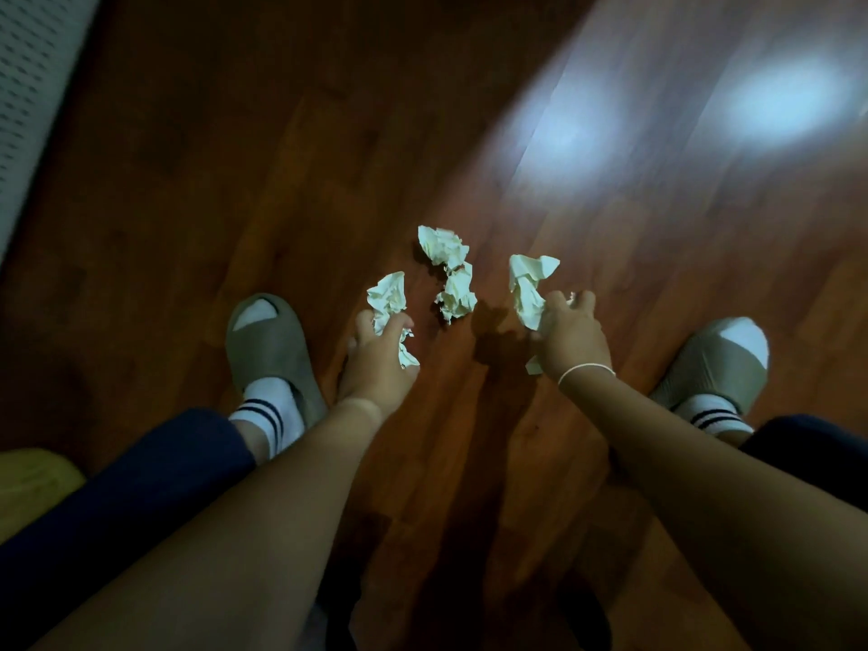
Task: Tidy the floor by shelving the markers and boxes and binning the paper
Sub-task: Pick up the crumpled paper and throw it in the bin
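Crumpled white paper lies on the dark wooden floor [329,157] between my feet. My left hand [378,357] grips one crumpled paper wad [387,298], which sticks out above and below my fingers. My right hand [573,338] grips another crumpled paper wad [528,284] that rises past my fingertips. Between the two hands, two more crumpled pieces sit on the floor untouched: an upper one [444,246] and a lower one [458,296] touching it. No markers or boxes are in view.
My feet in grey slippers and white striped socks stand to either side, the left slipper [267,350] and the right slipper [714,364]. A pale patterned surface [33,86] runs along the far left. Bright light reflections gleam on the floor at upper right.
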Tool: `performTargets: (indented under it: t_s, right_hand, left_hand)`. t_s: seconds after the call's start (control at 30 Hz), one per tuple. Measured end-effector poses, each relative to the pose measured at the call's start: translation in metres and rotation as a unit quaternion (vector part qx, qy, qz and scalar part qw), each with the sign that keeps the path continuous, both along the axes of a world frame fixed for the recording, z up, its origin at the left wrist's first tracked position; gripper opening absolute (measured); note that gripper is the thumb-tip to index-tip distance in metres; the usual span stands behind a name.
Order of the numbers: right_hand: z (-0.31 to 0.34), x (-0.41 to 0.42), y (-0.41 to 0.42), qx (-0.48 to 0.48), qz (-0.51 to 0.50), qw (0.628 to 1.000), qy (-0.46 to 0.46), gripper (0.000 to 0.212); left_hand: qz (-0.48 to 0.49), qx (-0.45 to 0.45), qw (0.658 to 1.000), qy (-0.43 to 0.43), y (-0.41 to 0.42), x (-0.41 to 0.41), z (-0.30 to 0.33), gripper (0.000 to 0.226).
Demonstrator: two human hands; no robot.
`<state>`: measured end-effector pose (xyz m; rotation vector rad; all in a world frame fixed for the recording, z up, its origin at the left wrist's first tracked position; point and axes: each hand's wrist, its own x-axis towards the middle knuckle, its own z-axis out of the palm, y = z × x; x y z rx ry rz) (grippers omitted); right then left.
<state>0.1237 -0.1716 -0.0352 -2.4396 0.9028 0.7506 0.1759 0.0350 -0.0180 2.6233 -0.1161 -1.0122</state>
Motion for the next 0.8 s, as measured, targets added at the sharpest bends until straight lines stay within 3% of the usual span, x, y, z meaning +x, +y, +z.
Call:
performTargets:
  t_s: [0.27,0.5,0.63,0.8]
  right_hand:
    - [0.148,0.063,0.046,0.012,0.020,0.990,-0.140,0.036]
    - [0.291,0.105,0.177,0.080,0.130,0.960,-0.235,0.045]
    - [0.347,0.113,0.266,0.123,0.186,0.939,-0.264,0.045]
    - [0.371,0.098,0.377,0.167,0.264,0.914,-0.259,0.050]
  left_hand:
    - [0.042,-0.089,0.988,-0.118,0.034,0.057,0.147,0.048]
    - [0.114,-0.060,0.958,-0.256,0.183,0.082,0.294,0.053]
    - [0.169,-0.042,0.944,-0.280,0.279,0.056,0.337,0.054]
    - [0.251,-0.028,0.932,-0.261,0.382,0.004,0.350,0.056]
